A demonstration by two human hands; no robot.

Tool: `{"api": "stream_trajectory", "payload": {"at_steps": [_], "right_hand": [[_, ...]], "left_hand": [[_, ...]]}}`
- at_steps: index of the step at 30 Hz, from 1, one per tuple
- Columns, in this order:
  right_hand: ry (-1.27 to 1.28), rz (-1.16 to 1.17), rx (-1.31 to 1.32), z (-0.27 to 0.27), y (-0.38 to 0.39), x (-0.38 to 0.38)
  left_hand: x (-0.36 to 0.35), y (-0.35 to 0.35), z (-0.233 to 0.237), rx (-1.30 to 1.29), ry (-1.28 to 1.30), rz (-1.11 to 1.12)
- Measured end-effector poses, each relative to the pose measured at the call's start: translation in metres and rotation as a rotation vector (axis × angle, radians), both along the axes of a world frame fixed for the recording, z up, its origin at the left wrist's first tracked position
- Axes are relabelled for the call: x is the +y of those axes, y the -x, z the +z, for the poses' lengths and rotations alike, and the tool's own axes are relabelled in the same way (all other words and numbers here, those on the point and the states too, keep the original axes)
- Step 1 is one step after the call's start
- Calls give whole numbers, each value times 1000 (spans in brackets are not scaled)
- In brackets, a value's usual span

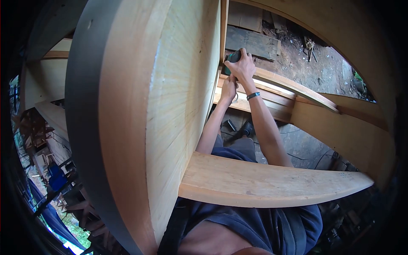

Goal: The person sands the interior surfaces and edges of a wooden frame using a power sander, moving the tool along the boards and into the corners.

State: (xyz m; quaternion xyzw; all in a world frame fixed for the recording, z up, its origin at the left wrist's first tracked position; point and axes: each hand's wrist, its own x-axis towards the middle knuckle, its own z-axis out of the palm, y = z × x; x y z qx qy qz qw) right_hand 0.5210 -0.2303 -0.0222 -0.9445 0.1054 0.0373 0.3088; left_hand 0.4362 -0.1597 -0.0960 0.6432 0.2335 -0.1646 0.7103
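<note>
Both hands reach forward to a dark green and black power tool (232,57) beside the tall wooden panel (182,85). My right hand (243,66), with a dark band on its wrist, is wrapped over the tool's top. Below it, my left hand (229,88) is closed near the tool's lower end; what its fingers grip is hidden. The tool rests at the corner where the panel meets a curved wooden rail (293,87). Its working face is not visible.
A wide wooden crosspiece (272,178) spans in front of my chest. Curved frame parts (340,123) stand at the right. Loose boards (250,42) lie on the dirt ground beyond. Cables (297,157) run across the floor below. A blue object (57,176) is at the left.
</note>
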Motion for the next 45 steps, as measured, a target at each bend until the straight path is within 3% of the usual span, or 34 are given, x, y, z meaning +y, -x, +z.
{"api": "stream_trajectory", "payload": {"at_steps": [5, 8, 26, 28, 30, 32, 36, 40, 45], "right_hand": [[10, -107, 24, 7, 1, 9], [34, -104, 57, 4, 0, 10], [-2, -342, 26, 13, 12, 26], [-4, -375, 21, 13, 15, 29], [-11, -410, 15, 11, 14, 31], [12, -406, 13, 7, 8, 29], [2, -437, 25, 9, 4, 29], [4, -464, 23, 7, 5, 31], [32, -468, 22, 5, 4, 31]], "left_hand": [[2, -1, -1, -55, -148, 45], [6, 2, 26, -47, -296, -1], [12, 1, 26, -107, -525, 90], [8, 6, 35, -276, -802, 84], [11, 11, 41, -382, -801, 15], [8, 13, 53, -457, -957, -80], [11, -1, 51, -374, -952, -164], [13, 1, 46, -455, -990, -124], [11, -3, 44, -398, -861, -94]]}}
